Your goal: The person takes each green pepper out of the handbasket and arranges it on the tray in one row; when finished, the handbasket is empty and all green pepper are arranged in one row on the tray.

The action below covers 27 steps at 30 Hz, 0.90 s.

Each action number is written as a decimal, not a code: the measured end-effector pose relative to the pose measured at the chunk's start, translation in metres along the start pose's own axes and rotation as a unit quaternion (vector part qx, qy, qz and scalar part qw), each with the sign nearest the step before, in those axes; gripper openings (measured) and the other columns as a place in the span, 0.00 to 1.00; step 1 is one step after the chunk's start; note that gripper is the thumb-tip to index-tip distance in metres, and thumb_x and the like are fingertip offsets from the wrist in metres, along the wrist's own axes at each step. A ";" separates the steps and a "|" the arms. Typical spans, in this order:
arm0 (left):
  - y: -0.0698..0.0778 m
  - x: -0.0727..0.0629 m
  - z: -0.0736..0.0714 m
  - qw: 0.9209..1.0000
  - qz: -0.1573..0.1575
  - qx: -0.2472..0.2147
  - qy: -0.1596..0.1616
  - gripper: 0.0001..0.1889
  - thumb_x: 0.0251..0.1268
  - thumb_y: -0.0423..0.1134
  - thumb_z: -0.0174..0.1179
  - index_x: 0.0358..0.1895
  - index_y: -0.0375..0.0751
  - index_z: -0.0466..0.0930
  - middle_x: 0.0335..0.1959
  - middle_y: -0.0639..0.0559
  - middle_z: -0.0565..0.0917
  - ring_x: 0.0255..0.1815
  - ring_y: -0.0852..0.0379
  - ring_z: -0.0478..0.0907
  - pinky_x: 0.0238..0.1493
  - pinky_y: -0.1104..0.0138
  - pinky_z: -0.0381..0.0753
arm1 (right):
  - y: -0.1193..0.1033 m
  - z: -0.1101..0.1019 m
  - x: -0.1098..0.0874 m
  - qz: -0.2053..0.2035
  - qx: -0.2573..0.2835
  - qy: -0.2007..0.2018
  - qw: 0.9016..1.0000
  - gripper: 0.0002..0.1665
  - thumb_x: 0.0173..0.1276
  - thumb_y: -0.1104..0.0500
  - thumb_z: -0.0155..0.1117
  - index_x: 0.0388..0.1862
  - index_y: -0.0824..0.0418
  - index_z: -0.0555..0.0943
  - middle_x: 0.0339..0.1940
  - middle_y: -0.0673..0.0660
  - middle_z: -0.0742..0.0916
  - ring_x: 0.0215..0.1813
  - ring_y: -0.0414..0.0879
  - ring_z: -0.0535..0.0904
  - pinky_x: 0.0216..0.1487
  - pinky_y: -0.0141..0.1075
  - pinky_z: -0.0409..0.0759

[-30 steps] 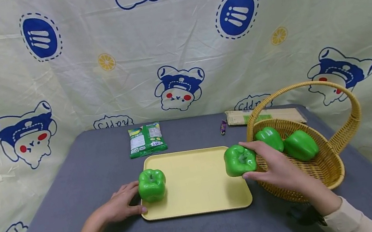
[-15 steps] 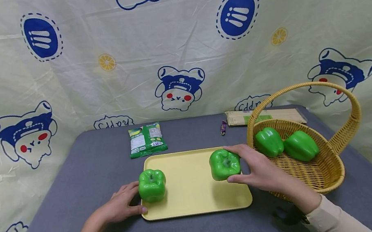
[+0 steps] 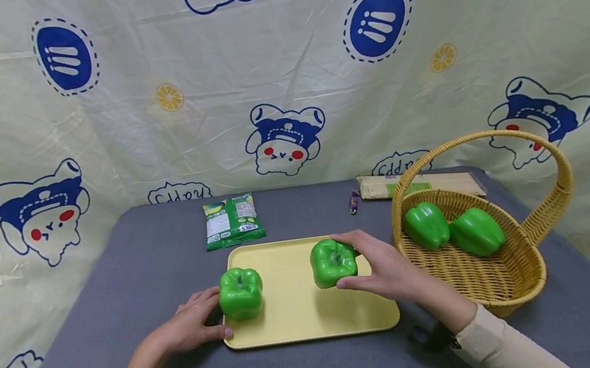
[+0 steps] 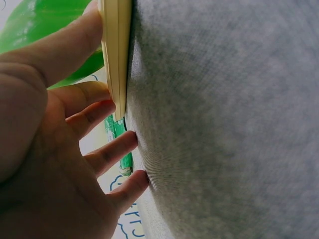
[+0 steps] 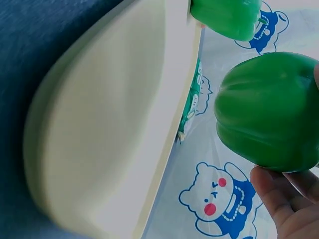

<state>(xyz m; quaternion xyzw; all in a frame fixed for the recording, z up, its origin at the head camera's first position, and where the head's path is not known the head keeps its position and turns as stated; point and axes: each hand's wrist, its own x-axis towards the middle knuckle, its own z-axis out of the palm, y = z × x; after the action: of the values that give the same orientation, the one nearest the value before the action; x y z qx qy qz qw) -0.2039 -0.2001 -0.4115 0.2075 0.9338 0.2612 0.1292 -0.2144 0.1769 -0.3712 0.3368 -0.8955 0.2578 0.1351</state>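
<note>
My right hand [image 3: 385,268] grips a green bell pepper [image 3: 327,264] between thumb and fingers, above the right half of the yellow tray [image 3: 298,323]. The right wrist view shows this pepper [image 5: 266,114] raised over the tray surface. A second bell pepper [image 3: 240,293] stands upright at the tray's left end. Beside it, my left hand [image 3: 192,324] rests at the tray's left edge. In the left wrist view its fingers are spread, with the thumb and nearer fingertips at the tray rim [image 4: 117,55] and the other fingertips on the cloth.
A wicker basket [image 3: 502,285] with a tall handle stands right of the tray, holding two green bell peppers [image 3: 478,232]. Behind the tray lie a green snack packet [image 3: 232,222], a small purple wrapped candy [image 3: 354,202] and a flat tan package [image 3: 449,182].
My right hand has carried its bell pepper leftward from the basket's near side to over the tray. The left hand and the pepper at the tray's left end have stayed in place.
</note>
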 end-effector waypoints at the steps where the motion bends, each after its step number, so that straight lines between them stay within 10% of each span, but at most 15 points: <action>1: 0.000 0.000 0.000 1.000 0.000 0.000 0.000 0.42 0.56 0.53 0.65 0.68 0.31 0.62 0.70 0.36 0.63 0.70 0.34 0.56 0.63 0.36 0.55 | -0.001 0.002 0.001 0.002 0.002 -0.003 1.000 0.44 0.54 0.43 0.72 0.67 0.55 0.67 0.57 0.53 0.78 0.51 0.41 0.77 0.48 0.38 0.80; 27: -0.001 0.000 0.000 1.000 0.004 0.004 0.002 0.42 0.55 0.53 0.65 0.68 0.31 0.62 0.70 0.36 0.63 0.70 0.34 0.56 0.63 0.36 0.55 | -0.019 0.036 0.014 0.031 0.030 -0.061 0.997 0.43 0.56 0.38 0.68 0.65 0.58 0.70 0.55 0.53 0.81 0.53 0.43 0.77 0.52 0.40 0.77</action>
<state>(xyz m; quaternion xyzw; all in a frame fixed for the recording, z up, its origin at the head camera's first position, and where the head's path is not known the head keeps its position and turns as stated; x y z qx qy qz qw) -0.2038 -0.2007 -0.4121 0.2109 0.9343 0.2587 0.1255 -0.2145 0.1369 -0.3881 0.3283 -0.9038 0.2675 0.0618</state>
